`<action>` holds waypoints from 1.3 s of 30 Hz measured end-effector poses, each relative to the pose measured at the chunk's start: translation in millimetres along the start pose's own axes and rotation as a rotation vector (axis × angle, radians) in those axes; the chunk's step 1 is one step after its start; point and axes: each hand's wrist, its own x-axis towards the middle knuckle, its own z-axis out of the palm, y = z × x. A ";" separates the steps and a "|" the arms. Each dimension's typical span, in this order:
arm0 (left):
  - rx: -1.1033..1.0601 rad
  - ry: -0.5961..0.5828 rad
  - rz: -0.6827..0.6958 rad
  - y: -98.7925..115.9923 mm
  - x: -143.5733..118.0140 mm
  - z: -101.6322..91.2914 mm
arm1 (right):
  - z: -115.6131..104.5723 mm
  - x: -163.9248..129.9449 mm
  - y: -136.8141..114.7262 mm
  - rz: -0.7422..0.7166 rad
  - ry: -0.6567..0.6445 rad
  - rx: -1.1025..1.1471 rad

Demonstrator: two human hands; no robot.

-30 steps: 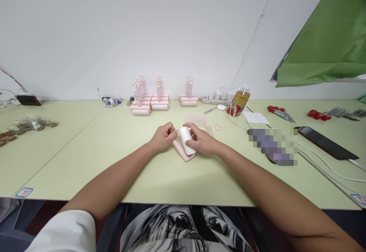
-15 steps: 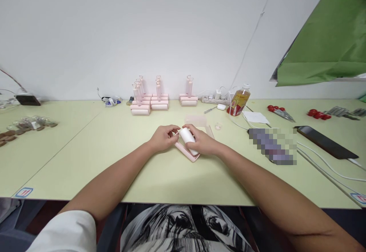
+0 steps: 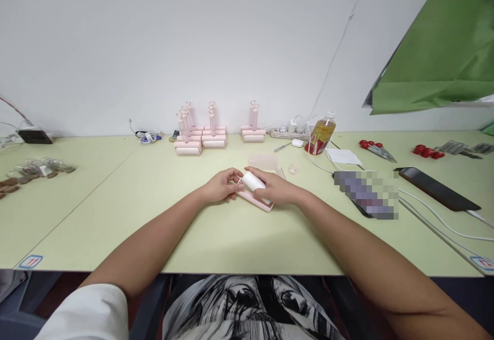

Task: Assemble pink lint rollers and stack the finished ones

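My right hand (image 3: 281,188) is closed over a white lint roll (image 3: 253,181), which lies tilted along a pink lint roller frame (image 3: 255,202). The fingers of my left hand (image 3: 219,185) pinch the frame's left end, close to the end of the roll. Whether the roll is seated on the frame is hidden by my fingers. Just behind my hands lie a translucent pink cover (image 3: 263,162) and a small pale pink piece (image 3: 293,168).
Several pink lint rollers (image 3: 188,148) stand along the wall. Back right are a drink bottle (image 3: 321,135), power strip (image 3: 285,135) and screwdriver (image 3: 282,147). Phones (image 3: 436,188), cables and red-handled tools (image 3: 376,149) lie right; small glass jars (image 3: 42,167) lie left.
The white roll has tipped lower and lies flatter along the frame. The frame has turned slightly, and my right hand has rolled over the roll. My left hand stays at the frame's end.
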 end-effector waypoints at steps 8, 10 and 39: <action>-0.308 -0.071 -0.052 10.3 0.7 -2.4 | -5.8 -4.0 -7.3 -0.056 -0.038 0.046; -0.362 -0.062 -0.101 12.6 0.4 -0.9 | -5.6 -4.2 -8.6 -0.068 -0.043 0.055; -0.384 -0.134 -0.191 10.0 2.0 -3.9 | -0.4 -0.2 -5.0 -0.206 -0.042 -0.100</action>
